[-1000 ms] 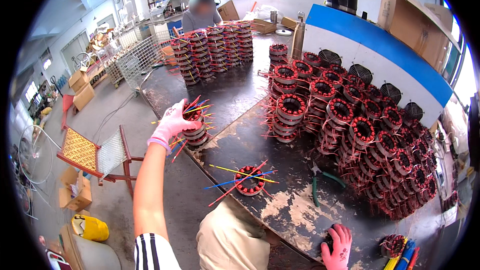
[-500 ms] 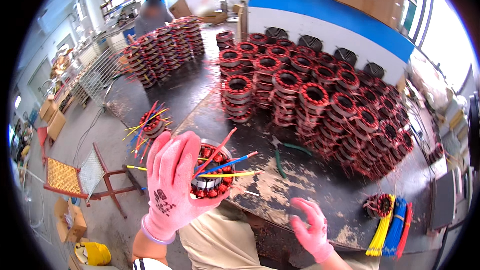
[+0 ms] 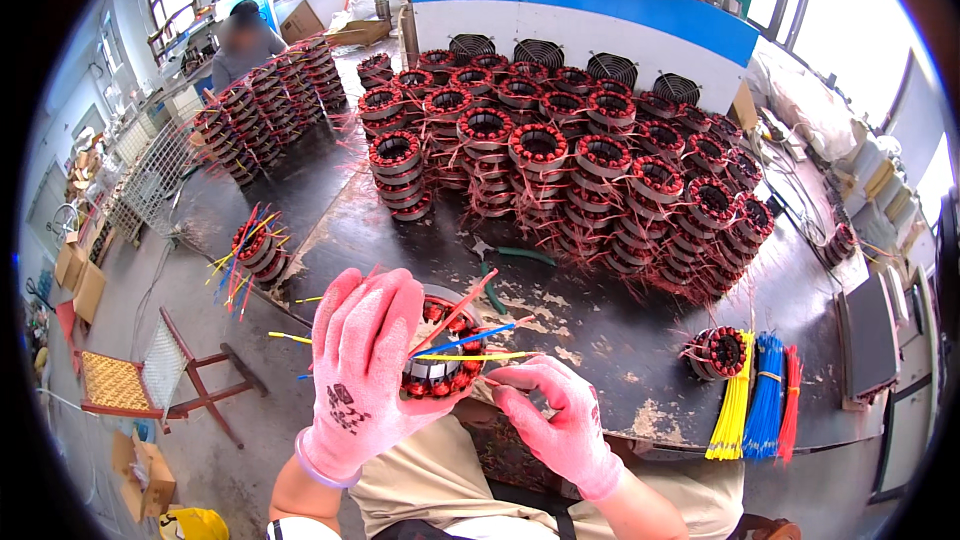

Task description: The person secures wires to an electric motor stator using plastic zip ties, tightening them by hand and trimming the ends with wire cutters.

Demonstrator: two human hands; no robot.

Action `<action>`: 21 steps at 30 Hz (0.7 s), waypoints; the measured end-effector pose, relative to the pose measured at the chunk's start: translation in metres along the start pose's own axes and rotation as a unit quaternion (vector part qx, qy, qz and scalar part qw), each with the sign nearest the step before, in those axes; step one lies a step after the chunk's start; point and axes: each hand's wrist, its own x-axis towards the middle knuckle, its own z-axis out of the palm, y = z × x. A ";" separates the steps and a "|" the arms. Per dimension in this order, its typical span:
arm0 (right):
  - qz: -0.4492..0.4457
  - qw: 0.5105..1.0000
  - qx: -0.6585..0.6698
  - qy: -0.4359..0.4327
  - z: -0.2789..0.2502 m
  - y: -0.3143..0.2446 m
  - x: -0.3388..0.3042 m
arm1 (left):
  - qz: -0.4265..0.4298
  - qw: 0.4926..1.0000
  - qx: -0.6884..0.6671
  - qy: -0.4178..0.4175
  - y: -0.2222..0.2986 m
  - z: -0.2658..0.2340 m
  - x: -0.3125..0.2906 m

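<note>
Left hand and right hand: gloves of matt, knitted-looking cloth. At the left hand, a wound ring — smooth grey metal with glossy windings. Beyond both hands, a tabletop: semi-glossy dark coating, worn to rough, pale patches. Ahead, pliers with smooth, plastic-looking grips. Right of the right hand, bundled wires — smooth, glossy plastic sleeving. Below the hands, trousers of matt cloth.

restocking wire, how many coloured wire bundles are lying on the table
3: the yellow bundle, blue bundle and red bundle, side by side at the right of the table. Others could be hidden behind the stacked rings.
</note>
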 end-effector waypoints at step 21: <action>0.144 0.983 0.111 -0.006 -0.004 0.001 -0.007 | -0.055 0.991 -0.106 -0.060 0.001 0.009 0.001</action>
